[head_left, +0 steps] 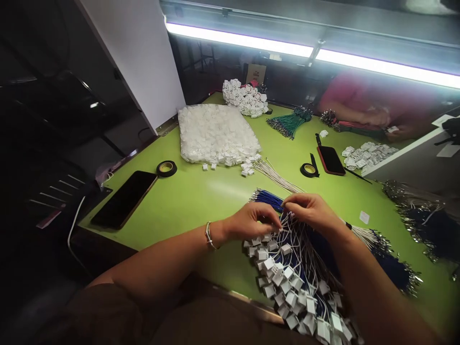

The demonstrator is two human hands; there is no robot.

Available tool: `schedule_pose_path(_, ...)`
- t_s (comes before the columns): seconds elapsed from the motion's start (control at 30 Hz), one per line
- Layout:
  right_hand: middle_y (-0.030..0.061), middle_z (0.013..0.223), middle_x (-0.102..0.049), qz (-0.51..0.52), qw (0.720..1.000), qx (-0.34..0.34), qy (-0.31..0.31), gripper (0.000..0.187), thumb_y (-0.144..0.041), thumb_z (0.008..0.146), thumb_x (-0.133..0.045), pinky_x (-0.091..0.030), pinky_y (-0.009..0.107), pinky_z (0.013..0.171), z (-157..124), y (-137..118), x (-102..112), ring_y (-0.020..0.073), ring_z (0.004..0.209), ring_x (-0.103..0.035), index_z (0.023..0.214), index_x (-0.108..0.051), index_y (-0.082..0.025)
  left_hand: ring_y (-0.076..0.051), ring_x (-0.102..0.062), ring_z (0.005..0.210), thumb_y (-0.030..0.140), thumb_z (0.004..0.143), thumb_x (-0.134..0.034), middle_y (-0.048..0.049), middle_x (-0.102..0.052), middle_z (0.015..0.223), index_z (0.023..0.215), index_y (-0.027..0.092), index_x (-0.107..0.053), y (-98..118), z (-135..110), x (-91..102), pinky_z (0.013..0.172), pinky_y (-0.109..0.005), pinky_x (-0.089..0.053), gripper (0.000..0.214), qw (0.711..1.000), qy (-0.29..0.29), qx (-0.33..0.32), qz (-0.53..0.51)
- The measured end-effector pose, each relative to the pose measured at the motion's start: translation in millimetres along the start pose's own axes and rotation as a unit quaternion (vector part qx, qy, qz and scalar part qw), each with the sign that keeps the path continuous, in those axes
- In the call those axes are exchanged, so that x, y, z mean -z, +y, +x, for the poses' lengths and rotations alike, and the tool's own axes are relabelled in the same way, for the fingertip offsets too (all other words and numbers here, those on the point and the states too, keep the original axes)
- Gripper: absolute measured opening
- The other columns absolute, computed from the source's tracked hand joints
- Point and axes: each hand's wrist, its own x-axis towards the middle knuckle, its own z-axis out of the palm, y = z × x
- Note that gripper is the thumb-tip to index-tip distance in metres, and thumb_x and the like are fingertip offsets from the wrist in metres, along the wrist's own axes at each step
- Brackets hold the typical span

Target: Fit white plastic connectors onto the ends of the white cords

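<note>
My left hand point(257, 220) is closed in a pinch at the left edge of a tangle of white wires point(293, 230); a small pale bit shows at its fingertips, too small to make out. Just beyond it, my right hand point(311, 211) pinches a white wire at the top of the tangle. White plastic connectors point(287, 286) hang in a thick cluster from the wire ends, near the table's front edge. Blue wires point(266, 199) with metal terminals stick out behind my fingers, and more blue shows under the white ones.
A clear bag of white connectors point(215, 132) lies behind, beside loose white wires point(276, 175). Phones point(124, 199) point(331, 160) and tape rolls point(166, 168) point(309, 169) rest on the green table point(215, 191). Opposite, a person in a pink sleeve point(345, 96) handles wires.
</note>
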Motion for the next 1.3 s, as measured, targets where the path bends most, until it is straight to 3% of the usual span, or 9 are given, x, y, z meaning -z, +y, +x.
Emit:
schedule_pose_path(0.1,0.0033,0.072,-0.070,-0.074,0.996,-0.021,0.041,0.021,-0.031,0.073,-0.055,-0.045,0.026,0.063,16,4,12,0.0158,0.065,-0.060,0.077,-0.071,-0.017,-0.018,-0.064,0.085,0.025,0.077,-0.064,-0.0089,-0.070,0.094,0.085,0.022,-0.073,13,-9,-10.3,0.081,-0.027,-0.049,0.012,0.976,-0.147,-0.111,0.117)
schedule_pose_path(0.3,0.0062,0.086,-0.069,-0.341,0.939,0.019,0.047,0.018,-0.029,0.076,-0.056,-0.039,0.028,0.062,53,-5,-25,0.0182,0.074,-0.059,0.083,-0.071,-0.021,-0.022,-0.063,0.095,0.029,0.071,-0.071,-0.0092,-0.068,0.108,0.099,0.026,-0.072,27,-19,-30.4,0.095,-0.028,-0.045,0.028,0.924,-0.247,-0.165,0.242)
schedule_pose_path(0.4,0.0063,0.088,-0.067,-0.395,0.916,0.017,0.061,0.020,-0.030,0.081,-0.053,-0.035,0.028,0.059,57,-7,-43,0.0182,0.076,-0.059,0.082,-0.071,-0.022,-0.020,-0.063,0.096,0.029,0.078,-0.063,-0.0106,-0.067,0.111,0.099,0.021,-0.071,20,-15,-22.0,0.092,-0.027,-0.047,0.023,0.938,-0.173,-0.185,0.236)
schedule_pose_path(0.5,0.0046,0.089,-0.064,-0.407,0.906,0.037,0.110,0.024,-0.031,0.086,-0.049,-0.033,0.027,0.056,50,-6,-51,0.0158,0.072,-0.057,0.079,-0.070,-0.022,-0.017,-0.063,0.088,0.025,0.084,-0.055,-0.0101,-0.069,0.094,0.091,0.017,-0.069,2,-2,11.6,0.085,-0.029,-0.051,0.017,0.941,0.086,-0.191,0.265)
schedule_pose_path(0.6,0.0050,0.090,-0.063,-0.418,0.893,0.082,0.145,0.025,-0.031,0.088,-0.047,-0.032,0.027,0.056,40,-6,-53,0.0145,0.069,-0.056,0.078,-0.068,-0.020,-0.019,-0.059,0.098,0.016,0.085,-0.052,-0.0098,-0.066,0.100,0.099,0.016,-0.066,-21,15,57.2,0.094,-0.038,-0.046,0.019,0.877,0.278,-0.096,0.381)
schedule_pose_path(0.73,0.0076,0.085,-0.064,-0.397,0.896,0.123,0.160,0.023,-0.027,0.088,-0.046,-0.034,0.027,0.058,30,-6,-54,0.0158,0.067,-0.055,0.078,-0.063,-0.017,-0.021,-0.053,0.110,0.007,0.083,-0.050,-0.0116,-0.062,0.116,0.114,0.013,-0.059,-45,29,89.6,0.101,-0.039,-0.041,0.033,0.843,0.202,0.000,0.498)
schedule_pose_path(0.9,0.0027,0.069,-0.065,-0.214,0.955,0.122,0.167,0.014,-0.025,0.082,-0.051,-0.040,0.026,0.062,21,-4,-50,0.0148,0.063,-0.057,0.075,-0.062,-0.019,-0.021,-0.054,0.106,0.014,0.084,-0.053,-0.0104,-0.063,0.106,0.102,0.014,-0.063,-50,30,79.4,0.095,-0.036,-0.043,0.020,0.825,0.165,-0.006,0.541)
schedule_pose_path(1.07,-0.0002,0.062,-0.061,-0.054,0.984,0.076,0.153,0.014,-0.028,0.078,-0.054,-0.041,0.023,0.056,17,2,-55,0.0120,0.056,-0.053,0.071,-0.061,-0.018,-0.018,-0.059,0.089,0.017,0.084,-0.054,-0.0081,-0.066,0.090,0.085,0.014,-0.064,-45,30,72.5,0.083,-0.031,-0.046,0.010,0.842,0.144,-0.033,0.519)
schedule_pose_path(1.3,0.0012,0.066,-0.064,0.000,0.990,0.070,0.125,0.017,-0.030,0.076,-0.055,-0.043,0.024,0.059,23,13,-60,0.0128,0.059,-0.055,0.074,-0.065,-0.017,-0.017,-0.059,0.083,0.012,0.084,-0.051,-0.0059,-0.067,0.085,0.087,0.014,-0.066,-47,35,66.9,0.078,-0.029,-0.046,0.015,0.867,0.111,-0.062,0.482)
